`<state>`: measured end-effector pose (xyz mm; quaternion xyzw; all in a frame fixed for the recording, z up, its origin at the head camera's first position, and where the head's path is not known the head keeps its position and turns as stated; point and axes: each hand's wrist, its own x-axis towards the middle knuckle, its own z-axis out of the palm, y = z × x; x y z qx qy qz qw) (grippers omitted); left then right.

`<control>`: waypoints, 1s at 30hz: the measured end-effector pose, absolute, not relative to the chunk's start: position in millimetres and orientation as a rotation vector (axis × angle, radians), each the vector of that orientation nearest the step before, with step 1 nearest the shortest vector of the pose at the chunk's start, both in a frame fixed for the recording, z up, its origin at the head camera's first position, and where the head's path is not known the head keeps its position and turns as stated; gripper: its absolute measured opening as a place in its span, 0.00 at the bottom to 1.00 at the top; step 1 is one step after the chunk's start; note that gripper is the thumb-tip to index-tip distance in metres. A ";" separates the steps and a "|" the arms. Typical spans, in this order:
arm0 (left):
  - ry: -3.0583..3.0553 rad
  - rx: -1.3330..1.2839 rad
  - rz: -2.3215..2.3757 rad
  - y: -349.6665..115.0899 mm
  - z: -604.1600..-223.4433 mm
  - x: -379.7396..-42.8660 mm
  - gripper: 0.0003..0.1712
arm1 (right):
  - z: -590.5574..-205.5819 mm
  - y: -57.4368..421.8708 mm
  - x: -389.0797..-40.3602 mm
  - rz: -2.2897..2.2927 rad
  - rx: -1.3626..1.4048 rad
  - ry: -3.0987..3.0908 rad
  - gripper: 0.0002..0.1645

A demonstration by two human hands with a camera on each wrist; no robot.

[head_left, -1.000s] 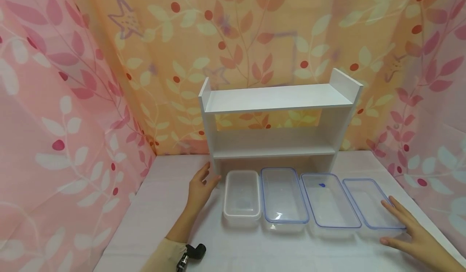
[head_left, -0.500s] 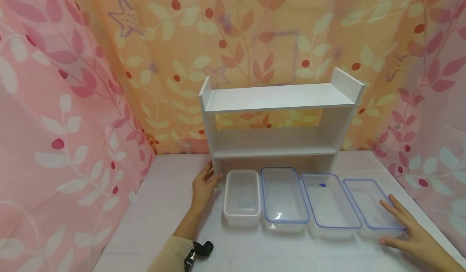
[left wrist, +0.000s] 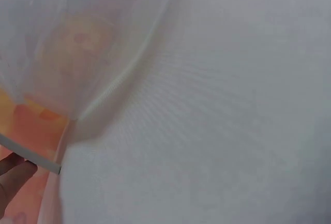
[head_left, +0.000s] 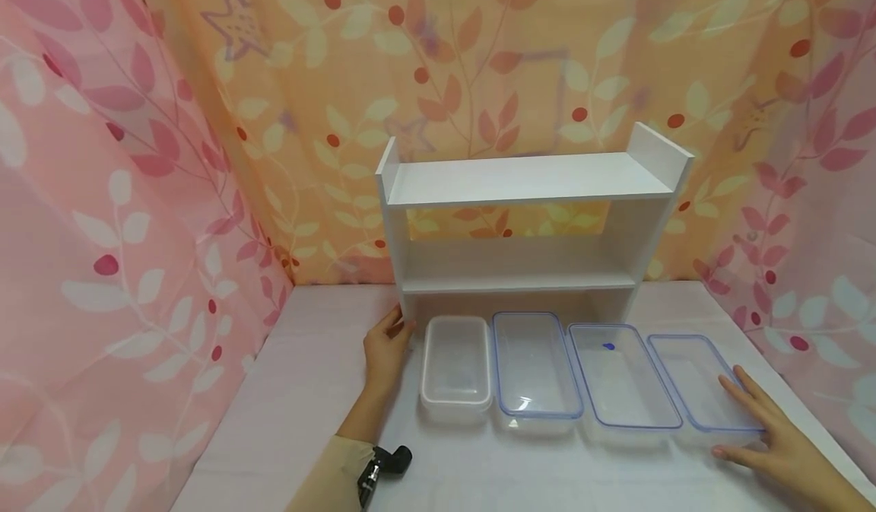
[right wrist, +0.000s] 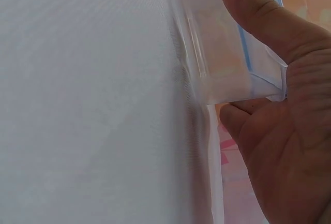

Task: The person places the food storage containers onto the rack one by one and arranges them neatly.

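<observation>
The left grip (head_left: 386,354) is loosely spread, with relaxed fingers at the outer face of the rack's left side panel, low near its foot; in the left wrist view the fingers lie against this panel. The right grip (head_left: 773,428) is also spread: its thumb is near the front of the rightmost box and its other fingers are at the right side, so the near right corner is between them. How firmly either grip touches, I cannot tell.

The largest thing is the orange cloth (head_left: 328,78), which hangs behind and is printed with leaves and red dots; a pink cloth (head_left: 137,345) hangs at the left, and one more at the right. Below them is the counter (head_left: 315,352), covered in white.

On it the white rack (head_left: 513,265) stands upright, with two side panels and two level boards. In front of it, side by side in one row, four clear plastic boxes sit on the counter: the rightmost box (head_left: 698,383), the third box (head_left: 623,383) and the second box (head_left: 537,364) have blue rims, while the leftmost box (head_left: 455,360) has a whitish rim.

Smaller is the black device (head_left: 392,461) at the left wrist, beside a beige sleeve (head_left: 335,475). The smallest is a blue mark (head_left: 608,346) on the third box, near its far edge.
</observation>
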<state>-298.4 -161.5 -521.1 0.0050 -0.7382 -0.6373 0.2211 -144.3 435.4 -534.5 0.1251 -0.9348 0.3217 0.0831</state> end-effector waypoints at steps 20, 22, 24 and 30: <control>-2.008 0.121 -1.786 -150.9 -520.2 -295.7 0.22 | -539.7 442.9 -135.0 0.974 0.227 -2.746 0.64; -2.007 0.110 -1.771 -151.0 -521.1 -296.1 0.22 | -538.5 443.4 -135.1 0.983 0.212 -2.736 0.64; -2.011 0.110 -1.758 -151.1 -523.0 -296.7 0.21 | -536.2 443.6 -135.0 0.996 0.183 -2.729 0.64; -2.015 0.121 -1.757 -149.4 -526.2 -297.0 0.21 | -523.1 442.4 -135.8 1.015 0.099 -2.647 0.63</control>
